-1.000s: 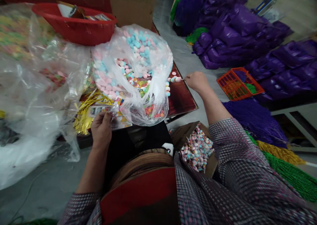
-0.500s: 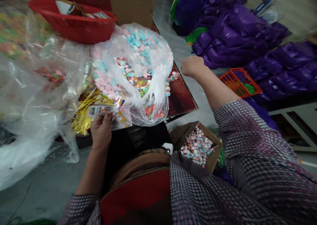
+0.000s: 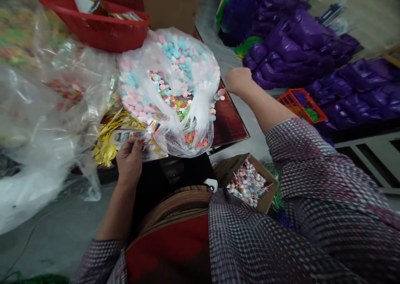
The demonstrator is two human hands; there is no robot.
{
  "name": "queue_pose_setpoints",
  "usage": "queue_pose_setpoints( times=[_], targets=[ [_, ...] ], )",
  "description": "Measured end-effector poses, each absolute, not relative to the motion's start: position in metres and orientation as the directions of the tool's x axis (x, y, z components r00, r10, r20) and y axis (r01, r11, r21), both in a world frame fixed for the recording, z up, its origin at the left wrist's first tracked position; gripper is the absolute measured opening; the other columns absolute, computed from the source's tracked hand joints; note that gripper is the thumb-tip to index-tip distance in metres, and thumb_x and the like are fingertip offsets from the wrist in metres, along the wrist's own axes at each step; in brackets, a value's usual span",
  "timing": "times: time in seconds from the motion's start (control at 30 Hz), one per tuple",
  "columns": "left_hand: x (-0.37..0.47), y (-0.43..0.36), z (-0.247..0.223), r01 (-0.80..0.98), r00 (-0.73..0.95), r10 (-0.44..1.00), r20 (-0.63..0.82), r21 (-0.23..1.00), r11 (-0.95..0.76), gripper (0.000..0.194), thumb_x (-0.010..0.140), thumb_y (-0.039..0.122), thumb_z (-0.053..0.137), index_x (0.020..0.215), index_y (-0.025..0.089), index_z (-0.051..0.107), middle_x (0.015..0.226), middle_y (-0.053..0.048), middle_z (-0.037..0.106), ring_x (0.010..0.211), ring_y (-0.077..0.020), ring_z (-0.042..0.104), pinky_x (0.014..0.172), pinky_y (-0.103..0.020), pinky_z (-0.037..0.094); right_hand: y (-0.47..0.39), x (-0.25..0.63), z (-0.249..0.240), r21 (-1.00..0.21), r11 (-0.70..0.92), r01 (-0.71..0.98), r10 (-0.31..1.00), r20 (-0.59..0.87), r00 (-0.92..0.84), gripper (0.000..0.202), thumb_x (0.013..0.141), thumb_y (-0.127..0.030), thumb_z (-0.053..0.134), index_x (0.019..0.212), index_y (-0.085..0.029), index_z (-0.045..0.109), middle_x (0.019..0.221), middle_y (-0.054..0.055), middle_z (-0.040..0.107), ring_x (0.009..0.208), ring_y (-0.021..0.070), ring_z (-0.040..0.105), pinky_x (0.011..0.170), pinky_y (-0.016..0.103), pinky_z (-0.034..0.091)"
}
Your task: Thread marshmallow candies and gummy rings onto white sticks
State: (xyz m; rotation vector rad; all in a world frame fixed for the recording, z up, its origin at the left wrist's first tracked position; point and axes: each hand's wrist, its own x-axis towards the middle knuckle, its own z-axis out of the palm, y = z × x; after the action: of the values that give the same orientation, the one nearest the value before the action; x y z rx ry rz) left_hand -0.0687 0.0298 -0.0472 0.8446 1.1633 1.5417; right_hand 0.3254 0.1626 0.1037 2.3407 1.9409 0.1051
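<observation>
The lettering on the printed packets (image 3: 128, 136) at the near edge of the table (image 3: 227, 123) is too small for me to read, and the green marks on the carton (image 3: 170, 11) behind are cut off at the top. The left forearm reaches forward from the lap, its hand (image 3: 129, 157) nearly closed, thumb and fingertips pinching a packet's clear edge beside the yellow ties (image 3: 109, 144). The right arm stretches well out past the table's edge, its hand (image 3: 239, 82) curled into a fist around a candy stick (image 3: 220, 94), whose pink and pale-blue sweets sit right of the clear candy bag (image 3: 200, 109).
</observation>
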Motion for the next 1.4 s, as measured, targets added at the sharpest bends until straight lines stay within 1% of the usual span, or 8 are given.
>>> queue_pose_setpoints(
  times=[0.07,0.13,0.23,0.33,0.47,0.83,1.17,1.4],
  targets=[
    [-0.069,0.032,-0.047,-0.312,-0.269,0.963,-0.02,0.948,-0.067,0.052,0.058,0.062,0.095,0.074,0.019,0.072,0.066,0.005,0.068,0.058,-0.0059,0.058,0.057,-0.018,0.048,0.144,0.341,0.106,0.2,-0.286,0.937,0.957,0.022,0.288,0.027,0.094,-0.019,0.061,0.111,-0.007,0.079,0.12,0.025,0.075,0.122,0.0363,0.068,0.102,0.048,0.051],
    [-0.071,0.035,-0.048,-0.338,-0.272,0.962,-0.007,0.937,-0.088,0.051,0.056,0.061,0.097,0.073,0.02,0.073,0.066,0.005,0.068,0.059,-0.0056,0.058,0.059,-0.018,0.048,0.121,0.359,0.104,0.121,-0.373,0.92,0.928,0.053,0.369,0.029,0.094,-0.021,0.06,0.113,-0.011,0.079,0.118,0.022,0.076,0.115,0.034,0.07,0.096,0.047,0.054],
    [-0.072,0.037,-0.046,-0.388,-0.254,0.967,-0.017,0.918,-0.086,0.051,0.053,0.059,0.099,0.073,0.02,0.074,0.068,0.004,0.068,0.062,-0.0062,0.06,0.063,-0.019,0.052,0.083,0.382,0.09,-0.177,-0.414,0.893,0.894,0.108,0.435,0.022,0.089,-0.023,0.065,0.102,-0.015,0.08,0.09,0.012,0.076,0.093,0.0258,0.07,0.083,0.039,0.054],
    [-0.068,0.036,-0.041,-0.428,-0.198,0.979,-0.052,0.903,-0.039,0.052,0.051,0.057,0.1,0.073,0.019,0.073,0.071,0.003,0.069,0.064,-0.0077,0.061,0.064,-0.021,0.053,0.047,0.386,0.07,-0.603,-0.384,0.699,0.832,0.102,0.545,0.018,0.085,-0.031,0.07,0.084,-0.015,0.077,0.054,0.0,0.054,0.057,0.0142,0.052,0.057,0.028,0.044],
    [-0.056,0.032,-0.032,-0.434,-0.095,0.994,-0.052,0.901,0.005,0.051,0.05,0.056,0.101,0.072,0.02,0.073,0.068,0.003,0.069,0.065,-0.0091,0.062,0.068,-0.023,0.053,0.007,0.358,0.053,-0.906,-0.232,0.354,0.869,-0.029,0.494,0.027,0.072,-0.045,0.08,0.074,-0.02,0.071,0.048,-0.007,0.047,0.045,0.0079,0.039,0.047,0.024,0.032],
    [-0.055,0.023,-0.025,-0.33,0.031,0.987,0.159,0.934,-0.14,0.044,0.065,0.063,0.093,0.074,0.023,0.075,0.074,0.0,0.069,0.072,-0.0129,0.059,0.073,-0.028,0.05,-0.044,0.259,0.056,-0.996,-0.056,0.071,0.979,-0.041,0.198,0.035,0.064,-0.055,0.091,0.077,-0.025,0.079,0.048,-0.006,0.051,0.045,0.0087,0.042,0.047,0.025,0.033],
    [-0.063,0.02,-0.024,-0.264,0.125,0.951,0.281,0.934,-0.241,0.038,0.074,0.063,0.086,0.072,0.026,0.077,0.076,-0.003,0.067,0.077,-0.0166,0.06,0.076,-0.034,0.049,-0.044,0.251,0.061,-0.976,-0.056,0.209,0.984,-0.018,0.176,0.026,0.067,-0.05,0.088,0.076,-0.026,0.082,0.051,-0.005,0.055,0.047,0.0092,0.043,0.048,0.026,0.034],
    [-0.066,0.021,-0.025,-0.231,0.15,0.935,0.321,0.931,-0.283,0.026,0.08,0.053,0.086,0.078,0.028,0.081,0.082,-0.004,0.07,0.084,-0.0172,0.064,0.08,-0.034,0.051,-0.048,0.26,0.063,-0.967,-0.032,0.253,0.987,0.009,0.161,0.035,0.068,-0.059,0.088,0.077,-0.026,0.08,0.049,-0.005,0.052,0.047,0.0101,0.042,0.047,0.027,0.034]
  ],
)
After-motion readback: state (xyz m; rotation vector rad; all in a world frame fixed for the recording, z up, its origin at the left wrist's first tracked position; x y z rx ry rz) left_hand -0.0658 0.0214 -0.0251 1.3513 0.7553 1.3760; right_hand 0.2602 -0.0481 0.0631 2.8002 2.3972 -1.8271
